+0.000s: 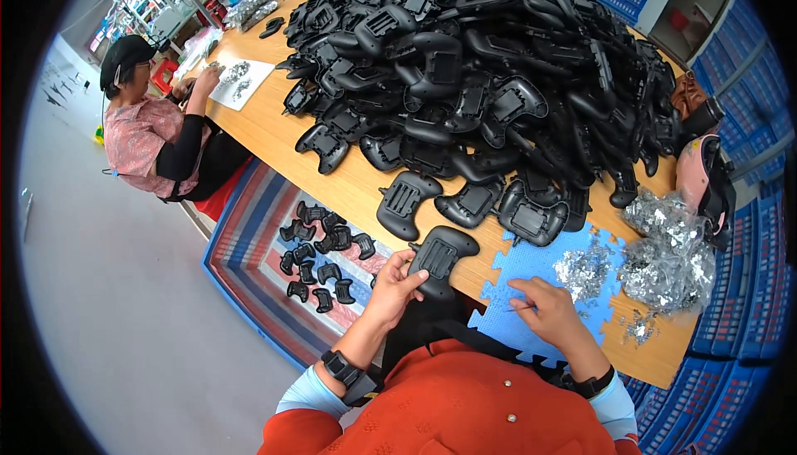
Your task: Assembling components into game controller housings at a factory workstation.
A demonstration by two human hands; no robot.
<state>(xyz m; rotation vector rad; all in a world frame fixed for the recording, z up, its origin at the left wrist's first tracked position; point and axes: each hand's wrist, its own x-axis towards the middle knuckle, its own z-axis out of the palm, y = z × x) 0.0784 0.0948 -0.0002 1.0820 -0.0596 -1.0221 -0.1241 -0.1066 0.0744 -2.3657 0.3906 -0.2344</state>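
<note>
My left hand [397,287] is closed on the near edge of a black game controller shell [443,257], thumb on top, its battery-slot side facing up. The shell is held at the table's front edge. Over a blue foam mat [508,317] is my right hand [541,305], its fingers curled in with the thumb. Whatever it pinches, if anything, is too small to make out. Beside that hand, small silvery metal pieces [583,271] are heaped on the mat. More controller shells [408,203] lie just beyond my hands.
A tall heap of black controller shells [448,65] covers the wooden table [249,127]. Clear bags of metal pieces [668,272] stand at the right. Below the table's left edge, a striped-lined bin [241,264] holds several shells. A co-worker [158,123] sits at the far left.
</note>
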